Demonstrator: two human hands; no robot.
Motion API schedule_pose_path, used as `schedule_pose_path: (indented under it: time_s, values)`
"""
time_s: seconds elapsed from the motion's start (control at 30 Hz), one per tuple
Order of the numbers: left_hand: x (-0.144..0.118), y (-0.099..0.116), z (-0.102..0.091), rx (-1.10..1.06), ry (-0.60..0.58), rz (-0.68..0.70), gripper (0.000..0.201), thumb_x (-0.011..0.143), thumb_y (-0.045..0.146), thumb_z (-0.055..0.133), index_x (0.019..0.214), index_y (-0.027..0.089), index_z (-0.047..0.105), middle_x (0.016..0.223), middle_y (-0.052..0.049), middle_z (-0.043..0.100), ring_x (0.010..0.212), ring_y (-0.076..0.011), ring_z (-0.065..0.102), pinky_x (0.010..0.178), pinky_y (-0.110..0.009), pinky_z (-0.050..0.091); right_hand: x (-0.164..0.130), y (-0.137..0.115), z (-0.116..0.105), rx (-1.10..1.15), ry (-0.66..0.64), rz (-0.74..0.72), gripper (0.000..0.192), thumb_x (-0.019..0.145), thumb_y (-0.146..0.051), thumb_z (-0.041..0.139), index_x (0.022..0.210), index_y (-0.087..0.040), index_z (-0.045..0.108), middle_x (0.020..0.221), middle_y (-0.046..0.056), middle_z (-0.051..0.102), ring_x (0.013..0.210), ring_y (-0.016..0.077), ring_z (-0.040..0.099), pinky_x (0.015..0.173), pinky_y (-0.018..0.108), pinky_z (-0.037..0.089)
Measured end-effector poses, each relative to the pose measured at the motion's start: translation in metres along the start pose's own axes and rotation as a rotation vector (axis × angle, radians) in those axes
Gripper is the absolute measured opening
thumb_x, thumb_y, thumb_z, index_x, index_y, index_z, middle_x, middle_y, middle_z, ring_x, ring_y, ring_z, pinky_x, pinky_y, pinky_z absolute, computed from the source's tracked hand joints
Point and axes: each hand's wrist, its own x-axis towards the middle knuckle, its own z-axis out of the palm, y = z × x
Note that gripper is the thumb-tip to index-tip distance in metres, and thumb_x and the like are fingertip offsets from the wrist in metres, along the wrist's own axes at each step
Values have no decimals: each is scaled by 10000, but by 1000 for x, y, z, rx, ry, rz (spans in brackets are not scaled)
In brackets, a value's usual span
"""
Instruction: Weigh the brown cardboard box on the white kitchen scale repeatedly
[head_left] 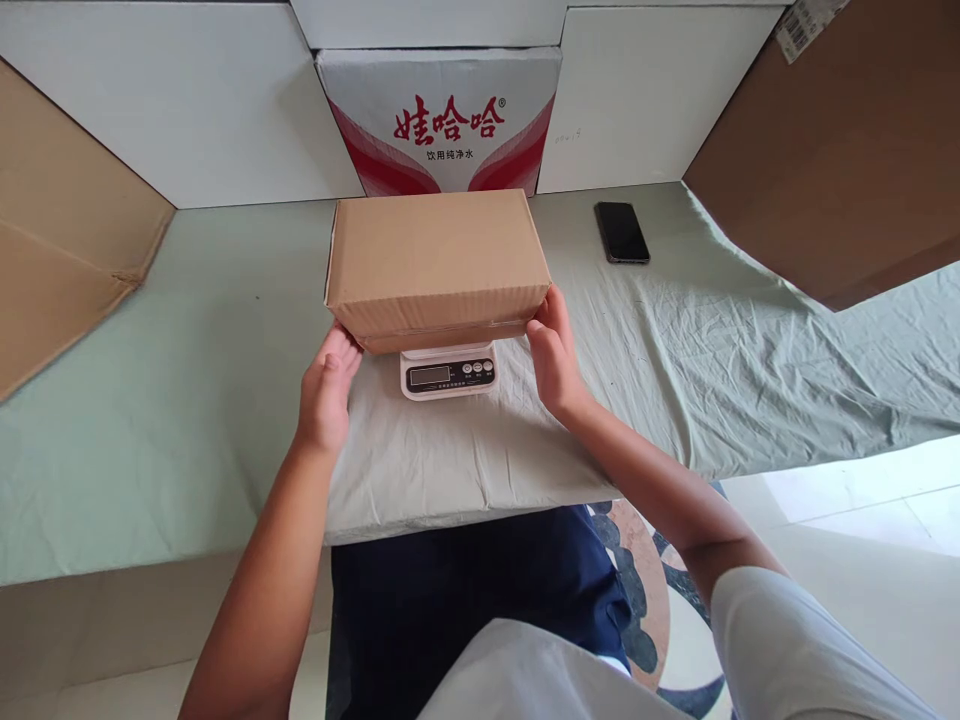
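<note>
A plain brown cardboard box point(439, 255), oblong and closed, sits between the person's two bare hands, directly over a small white plastic digital scale point(450, 385). The box hides most of the scale, leaving its front edge with a black control panel point(451, 376), a grey display and three round white buttons in sight; whether the box's weight bears on the scale cannot be told. The left hand point(325, 392) holds the box at its lower left corner, fingers close together and nearly straight, their tips partly hidden beneath it. The right hand point(552, 352) grips the lower right corner, its thumb at the front face and its fingers bent around the side, partly out of sight. All this is on a table covered by a pale green, creased cloth point(225, 420). Right of the box, well apart from the right hand, a black smartphone point(622, 233) lies flat. Just behind the box stands a white carton with red waves and red Chinese lettering point(450, 125), flanked by plain white panels point(180, 110). Large brown cardboard pieces stand at the far left point(67, 240) and far right point(840, 160).
</note>
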Motion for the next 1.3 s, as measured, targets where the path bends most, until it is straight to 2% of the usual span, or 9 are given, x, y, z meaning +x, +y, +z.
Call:
schedule_pose_path:
  time_s: [0.17, 0.3, 0.43, 0.57, 0.7, 0.83, 1.0, 1.13, 1.3]
  values:
    - [4, 5, 7, -9, -15, 19, 775, 930, 841, 679, 1502, 328, 773, 1655, -123, 682, 1688, -417, 488, 1398, -518, 428, -2, -6, 5, -88, -16, 7, 731, 899, -695, 663, 1550, -403, 504, 1761, 20, 509, 1652, 340, 461, 1442, 592, 400]
    - [18, 14, 8, -54, -14, 87, 749, 906, 843, 728, 1399, 283, 797, 1563, -167, 735, 1633, -438, 553, 1392, -569, 416, 9, -8, 6, -93, -5, -2, 731, 873, -717, 704, 1501, -415, 482, 1693, 31, 544, 1599, 358, 496, 1412, 646, 432]
    - [47, 24, 6, -88, -6, 129, 764, 861, 850, 790, 1319, 240, 775, 1506, -183, 759, 1565, -439, 618, 1352, -609, 447, 39, -6, 5, -122, 20, -64, 762, 881, -766, 712, 1512, -416, 469, 1681, 39, 534, 1659, 393, 438, 1426, 692, 390]
    - [93, 23, 7, -121, -4, 167, 778, 845, 870, 807, 1273, 228, 700, 1537, -147, 739, 1557, -366, 618, 1315, -527, 479, 83, 5, 9, -176, 57, -124, 777, 924, -844, 636, 1556, -437, 443, 1693, 26, 505, 1735, 384, 356, 1449, 683, 359]
    - [144, -2, 9, -155, 31, 151, 739, 827, 825, 859, 1217, 249, 610, 1489, -89, 739, 1453, -245, 664, 1243, -415, 489, 134, 33, 18, -186, 78, -187, 907, 902, -900, 625, 1640, -444, 365, 1727, 26, 453, 1769, 358, 313, 1475, 651, 342]
    - [173, -37, 11, -148, 127, 66, 533, 1009, 723, 710, 1151, 233, 558, 1461, -62, 730, 1342, -152, 674, 1155, -373, 477, 172, 67, 23, -251, 90, -174, 965, 864, -897, 667, 1659, -447, 358, 1756, 10, 448, 1774, 328, 284, 1498, 615, 315]
    - [176, -69, 14, -158, 204, -21, 545, 983, 773, 700, 1000, 245, 565, 1412, -55, 748, 1428, -198, 648, 1109, -374, 489, 179, 93, 21, -211, 121, -101, 1004, 808, -903, 657, 1614, -381, 365, 1759, 48, 460, 1720, 297, 358, 1506, 536, 284]
    - [178, -83, 10, -151, 197, -18, 590, 925, 804, 730, 1014, 256, 531, 1396, -69, 744, 1339, -189, 680, 1092, -360, 520, 173, 95, 20, -173, 110, -66, 927, 788, -841, 715, 1540, -385, 418, 1755, 33, 474, 1711, 292, 364, 1511, 536, 259]
    - [182, -93, 7, -165, 188, -27, 656, 787, 873, 795, 955, 289, 547, 1404, -73, 754, 1500, -266, 632, 1149, -400, 540, 175, 100, 20, -161, 117, -42, 887, 798, -781, 748, 1512, -360, 433, 1741, 52, 483, 1695, 290, 382, 1501, 538, 284]
